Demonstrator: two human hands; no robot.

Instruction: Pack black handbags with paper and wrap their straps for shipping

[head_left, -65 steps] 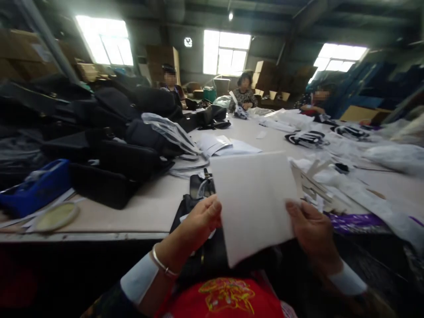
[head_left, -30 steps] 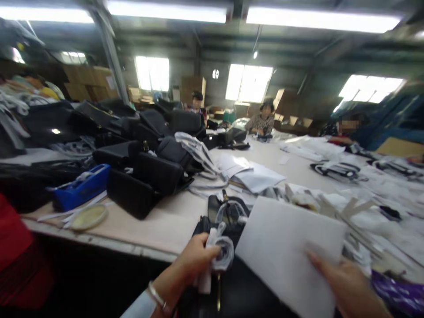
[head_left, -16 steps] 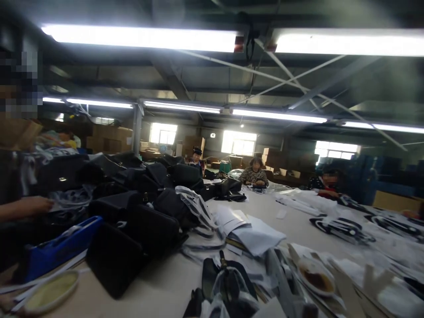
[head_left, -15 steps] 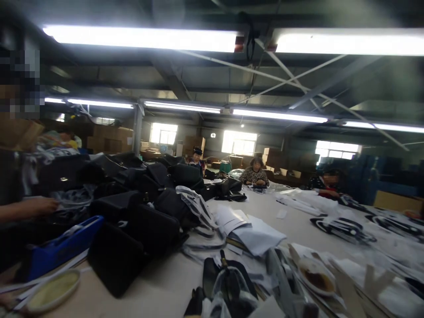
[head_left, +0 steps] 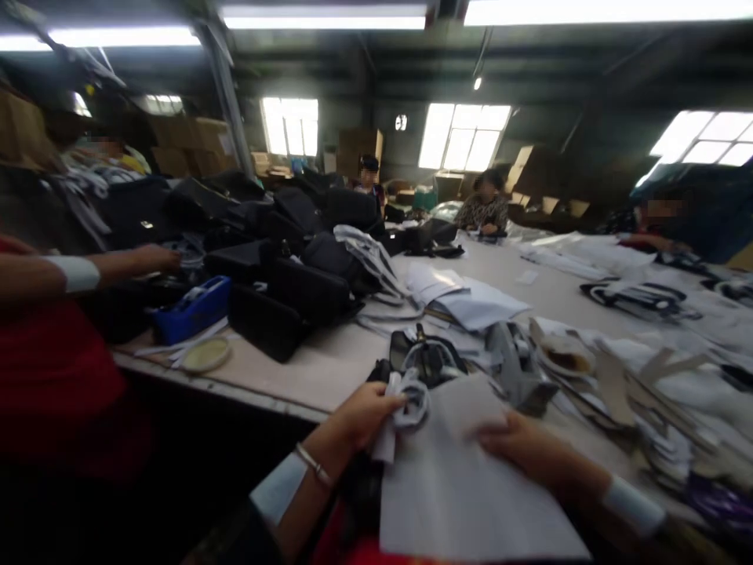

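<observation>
My left hand [head_left: 372, 412] is closed on a small coil of pale strap [head_left: 412, 402], pinched between thumb and fingers, with a narrow white strip hanging below. A large white sheet [head_left: 471, 494] spreads in front of my body at the table's near edge. My right hand [head_left: 526, 447] is over the sheet's right side; its fingertips are smeared by motion, so their grip on it is unclear. Just beyond my left hand lies a black bag [head_left: 427, 353] with a clear wrap and a gold-coloured fitting. A grey tape dispenser [head_left: 518, 365] stands to its right.
Black bags [head_left: 282, 306] are heaped to the left, with a blue tape dispenser [head_left: 194, 310] and a round shallow dish [head_left: 205, 355]. A co-worker's hand [head_left: 154, 259] reaches in there. White papers [head_left: 471, 298] lie mid-table; a bowl of brown stuff [head_left: 568, 357] is right. Other people sit beyond.
The view has tilted down. Both my hands, the strap coil and the white sheet have come into view. At the left, more of the co-worker's arm shows.
</observation>
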